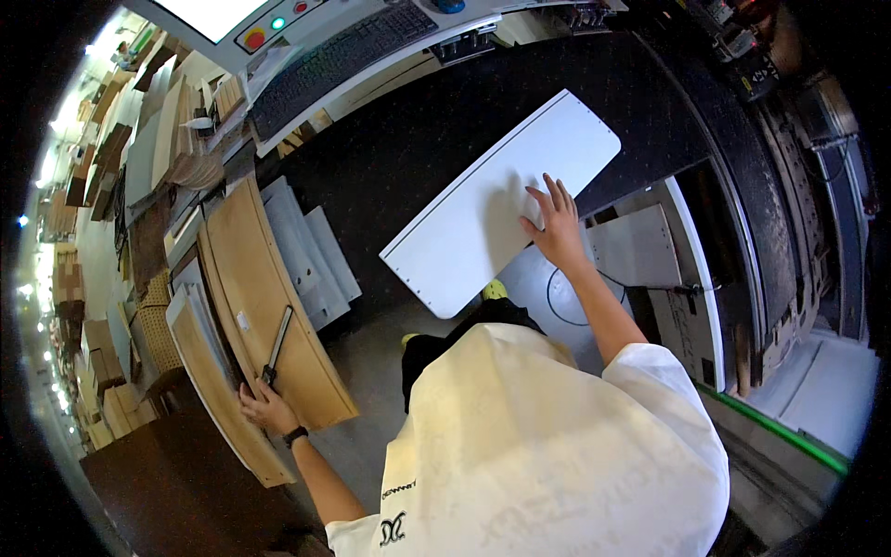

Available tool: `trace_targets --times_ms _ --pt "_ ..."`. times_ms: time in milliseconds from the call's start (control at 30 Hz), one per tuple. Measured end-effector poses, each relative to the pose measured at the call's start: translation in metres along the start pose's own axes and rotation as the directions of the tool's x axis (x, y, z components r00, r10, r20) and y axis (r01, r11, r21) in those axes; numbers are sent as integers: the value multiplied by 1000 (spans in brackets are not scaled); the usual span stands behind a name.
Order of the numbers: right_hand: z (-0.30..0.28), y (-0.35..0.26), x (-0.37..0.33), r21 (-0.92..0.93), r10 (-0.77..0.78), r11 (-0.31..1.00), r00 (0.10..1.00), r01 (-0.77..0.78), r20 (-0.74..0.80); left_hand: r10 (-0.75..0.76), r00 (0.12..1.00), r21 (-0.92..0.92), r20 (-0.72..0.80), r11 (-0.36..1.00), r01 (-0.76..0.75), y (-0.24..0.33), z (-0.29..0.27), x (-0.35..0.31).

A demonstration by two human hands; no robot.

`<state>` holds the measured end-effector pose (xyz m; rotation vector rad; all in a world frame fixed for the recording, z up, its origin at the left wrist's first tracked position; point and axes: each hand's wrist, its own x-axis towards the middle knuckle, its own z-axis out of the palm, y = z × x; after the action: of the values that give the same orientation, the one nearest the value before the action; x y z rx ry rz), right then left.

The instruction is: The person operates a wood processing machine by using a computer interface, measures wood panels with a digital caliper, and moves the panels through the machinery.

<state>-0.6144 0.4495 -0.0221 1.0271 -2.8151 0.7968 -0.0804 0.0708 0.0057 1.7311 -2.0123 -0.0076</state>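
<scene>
A white rectangular panel [501, 209] with two rounded corners and small holes along its ends lies aslant on the dark machine bed [408, 139]. My right hand [559, 227] is over its near right side, fingers spread, casting a shadow on the white face; whether the fingertips touch it is hard to tell. At the left, a dark caliper-like tool [277, 349] with a long thin bar rests on a curved-looking wooden board [269, 297]. My left hand [267, 409] is beside the tool's thicker end at the board's edge, fingers apart.
Grey-white panels [311, 251] lie stacked beside the wooden board. A keyboard [343, 60] and a control panel with a red button [254, 38] stand at the far side. Machine parts [780, 186] line the right. A cable [557, 306] loops near the panel's near edge.
</scene>
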Motion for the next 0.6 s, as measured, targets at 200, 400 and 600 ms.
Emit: trace_targets --times_ms 200,400,600 --pt "55 31 26 -235 -31 972 999 24 -23 474 879 -397 61 819 -414 182 5 -100" --pt "54 25 41 -316 33 949 999 -18 41 806 388 -461 447 580 -672 276 91 -171" --pt "68 11 65 -315 87 948 992 -54 92 779 366 -295 508 557 -776 291 130 -129"
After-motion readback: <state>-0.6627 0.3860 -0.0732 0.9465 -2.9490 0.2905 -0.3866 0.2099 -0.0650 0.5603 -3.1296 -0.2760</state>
